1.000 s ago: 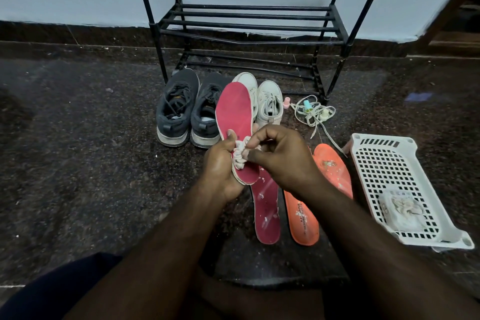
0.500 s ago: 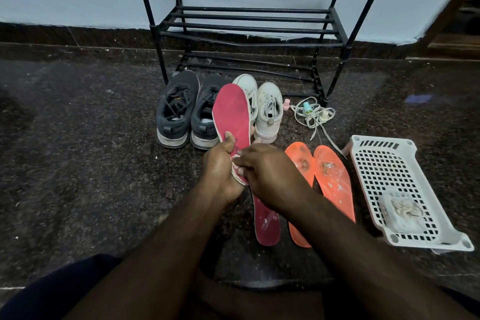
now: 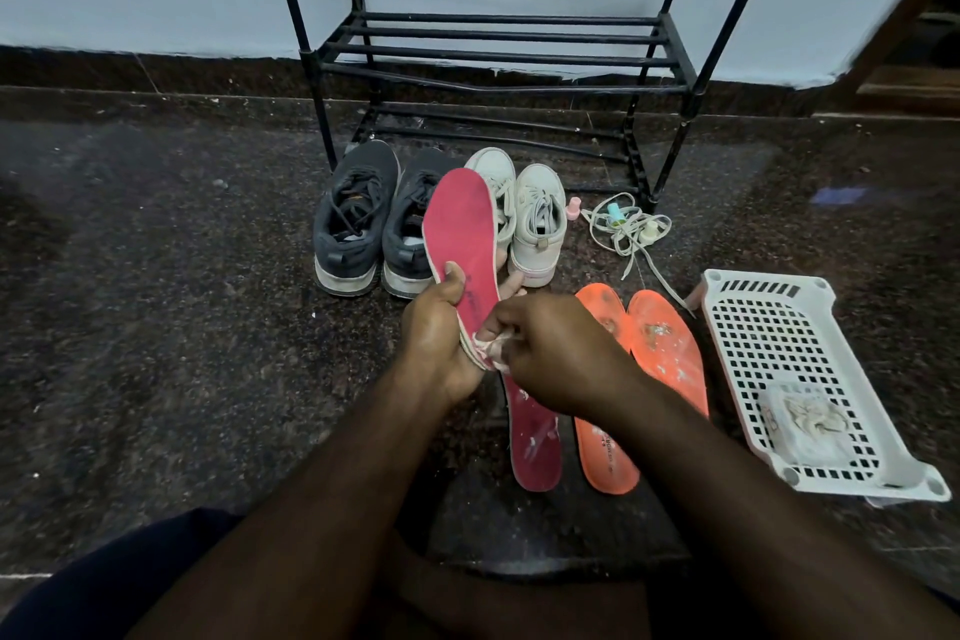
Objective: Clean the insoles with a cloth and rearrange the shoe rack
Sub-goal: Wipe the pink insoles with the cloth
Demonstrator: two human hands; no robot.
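Observation:
My left hand (image 3: 439, 335) grips a pink insole (image 3: 462, 229) near its heel and holds it upright, toe pointing away from me. My right hand (image 3: 550, 353) pinches a small white cloth (image 3: 491, 346) against the heel end of that insole. A second pink insole (image 3: 535, 437) lies flat on the floor below my hands. Two orange insoles (image 3: 667, 346) with white specks lie to its right, partly hidden by my right arm. The black shoe rack (image 3: 498, 52) stands against the wall with bare shelves.
A dark grey pair of sneakers (image 3: 358, 224) and a white pair (image 3: 535, 218) sit on the floor before the rack. Loose white laces with small bottles (image 3: 626, 226) lie to the right. A white plastic basket (image 3: 795, 369) holding a crumpled cloth stands at the far right.
My right hand has slid the cloth down the pink insole towards its heel end. The insole has tilted slightly left. The orange insoles show more as my arm shifted.

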